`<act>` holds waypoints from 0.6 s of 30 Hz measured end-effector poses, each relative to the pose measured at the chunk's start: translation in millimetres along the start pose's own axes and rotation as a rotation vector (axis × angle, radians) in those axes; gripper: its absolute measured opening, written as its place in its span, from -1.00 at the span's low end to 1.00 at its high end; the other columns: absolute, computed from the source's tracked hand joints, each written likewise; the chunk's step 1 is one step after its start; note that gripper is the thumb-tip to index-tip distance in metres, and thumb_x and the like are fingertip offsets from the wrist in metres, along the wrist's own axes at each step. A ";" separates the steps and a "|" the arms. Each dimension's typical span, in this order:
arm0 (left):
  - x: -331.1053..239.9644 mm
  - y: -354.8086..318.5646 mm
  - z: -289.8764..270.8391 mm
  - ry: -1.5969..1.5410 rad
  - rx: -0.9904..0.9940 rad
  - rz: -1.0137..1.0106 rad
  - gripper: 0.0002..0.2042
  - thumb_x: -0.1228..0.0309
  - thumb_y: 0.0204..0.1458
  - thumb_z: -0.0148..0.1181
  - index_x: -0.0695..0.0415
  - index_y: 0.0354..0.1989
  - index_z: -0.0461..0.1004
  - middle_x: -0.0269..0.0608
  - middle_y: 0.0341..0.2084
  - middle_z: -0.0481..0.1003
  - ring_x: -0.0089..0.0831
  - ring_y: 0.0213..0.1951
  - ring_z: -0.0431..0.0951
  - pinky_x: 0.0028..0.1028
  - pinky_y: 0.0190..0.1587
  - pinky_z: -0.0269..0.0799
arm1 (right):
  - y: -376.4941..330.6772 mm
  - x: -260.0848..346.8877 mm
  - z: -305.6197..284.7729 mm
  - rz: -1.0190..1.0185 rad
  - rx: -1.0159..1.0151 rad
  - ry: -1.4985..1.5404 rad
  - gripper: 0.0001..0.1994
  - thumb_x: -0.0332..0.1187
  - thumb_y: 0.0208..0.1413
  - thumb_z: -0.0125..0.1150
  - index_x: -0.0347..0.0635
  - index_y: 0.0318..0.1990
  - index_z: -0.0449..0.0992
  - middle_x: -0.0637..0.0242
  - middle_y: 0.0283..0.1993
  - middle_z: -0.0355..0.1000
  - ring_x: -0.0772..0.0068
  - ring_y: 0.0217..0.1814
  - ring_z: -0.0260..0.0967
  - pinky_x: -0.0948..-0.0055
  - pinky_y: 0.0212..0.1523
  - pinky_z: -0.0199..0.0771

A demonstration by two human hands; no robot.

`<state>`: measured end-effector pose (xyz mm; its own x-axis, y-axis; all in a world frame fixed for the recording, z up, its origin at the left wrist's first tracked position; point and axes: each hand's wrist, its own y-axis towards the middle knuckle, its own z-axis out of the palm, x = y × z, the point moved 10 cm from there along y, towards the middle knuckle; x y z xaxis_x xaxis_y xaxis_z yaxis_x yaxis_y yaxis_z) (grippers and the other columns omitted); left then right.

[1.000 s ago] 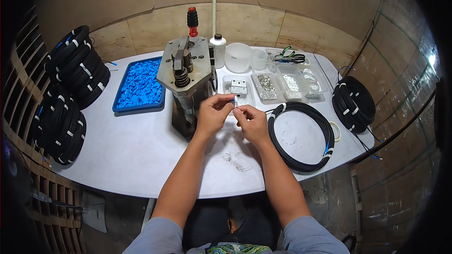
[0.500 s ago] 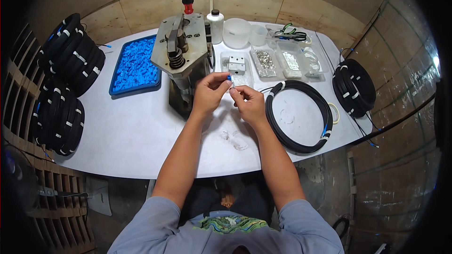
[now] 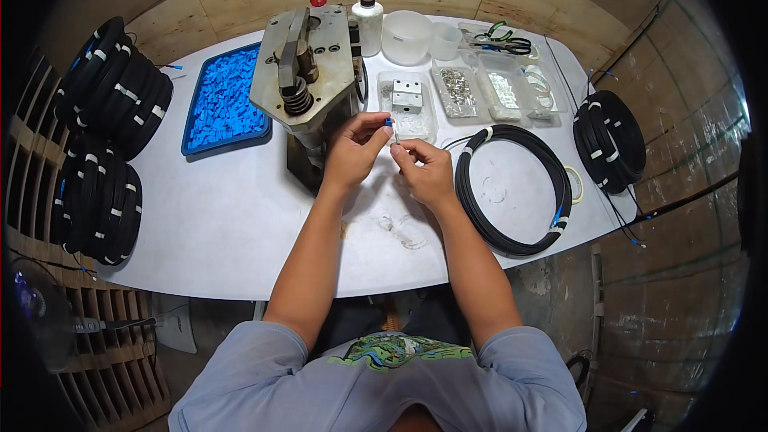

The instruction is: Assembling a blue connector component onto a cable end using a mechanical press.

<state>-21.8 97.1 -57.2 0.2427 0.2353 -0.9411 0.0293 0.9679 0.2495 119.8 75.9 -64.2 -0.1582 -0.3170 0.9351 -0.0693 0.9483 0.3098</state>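
Observation:
My left hand [image 3: 358, 150] pinches a small blue plastic connector [image 3: 390, 122] between thumb and fingers, above the middle of the table. My right hand [image 3: 426, 174] is closed at the fingertips on a thin, pale metallic piece [image 3: 396, 136] just below the connector. Whether the two parts touch is too small to tell. To the right lies a coil of black cable [image 3: 520, 248] bound with white tape; its loose end runs toward my right hand and is lost behind it. A metal press [image 3: 328, 84] with a red-and-black handle stands by my left hand.
A blue tray [image 3: 228, 146] of blue plastic parts sits left of the press. Behind my hands are a metal block [image 3: 406, 98], a bin of small metal parts [image 3: 458, 90], a bottle [image 3: 368, 30] and a tub [image 3: 406, 38]. Cable coils [image 3: 104, 200] stack at both table ends.
My view has shifted slightly, so the table and press sit a little differently. Both hands keep their pinch, with the blue connector still in the left one.

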 end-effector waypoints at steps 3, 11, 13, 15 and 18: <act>5.0 0.6 1.9 -0.009 -0.006 -0.001 -0.78 0.50 0.06 0.21 0.23 -0.11 0.47 -0.26 -0.24 0.54 -0.58 -0.19 0.50 -0.56 -0.07 0.41 | -0.2 4.9 -5.8 -0.009 -0.035 0.001 -0.82 -0.30 0.09 0.26 -0.25 -0.31 0.61 0.50 -0.69 0.35 0.77 -0.63 0.18 0.62 -0.59 0.20; 11.7 2.0 8.4 -0.077 0.010 -0.065 -0.79 0.56 0.07 0.18 0.25 -0.10 0.44 -0.21 -0.22 0.53 -0.51 -0.15 0.51 -0.51 -0.01 0.41 | 1.1 3.7 -11.3 0.027 -0.052 -0.001 -0.82 -0.31 0.10 0.25 -0.26 -0.29 0.61 0.49 -0.68 0.37 0.76 -0.63 0.22 0.62 -0.59 0.22; 9.1 2.2 8.3 -0.066 0.012 -0.063 -0.78 0.55 0.06 0.19 0.25 -0.10 0.45 -0.21 -0.22 0.53 -0.52 -0.15 0.51 -0.52 -0.01 0.40 | 0.5 2.8 -10.2 0.032 -0.050 0.008 -0.81 -0.31 0.10 0.25 -0.26 -0.29 0.61 0.49 -0.69 0.36 0.76 -0.63 0.22 0.62 -0.59 0.22; 8.4 2.2 6.0 -0.051 0.008 -0.057 -0.78 0.55 0.06 0.19 0.24 -0.10 0.45 -0.21 -0.22 0.53 -0.53 -0.14 0.50 -0.52 -0.01 0.40 | -0.3 2.7 -7.2 0.041 -0.038 -0.010 -0.81 -0.30 0.10 0.25 -0.26 -0.28 0.60 0.49 -0.69 0.36 0.76 -0.64 0.22 0.62 -0.59 0.21; 4.5 2.2 3.5 -0.065 0.005 -0.028 -0.75 0.50 0.03 0.23 0.25 -0.10 0.46 -0.22 -0.24 0.54 -0.54 -0.19 0.51 -0.54 -0.06 0.41 | -1.1 3.0 -4.6 0.041 -0.036 0.006 -0.81 -0.29 0.11 0.25 -0.25 -0.29 0.61 0.50 -0.69 0.36 0.76 -0.64 0.22 0.63 -0.60 0.21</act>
<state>-17.2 99.9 -60.0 0.3046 0.2017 -0.9309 0.0419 0.9735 0.2246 123.9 73.9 -61.0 -0.1542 -0.2777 0.9482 -0.0275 0.9605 0.2769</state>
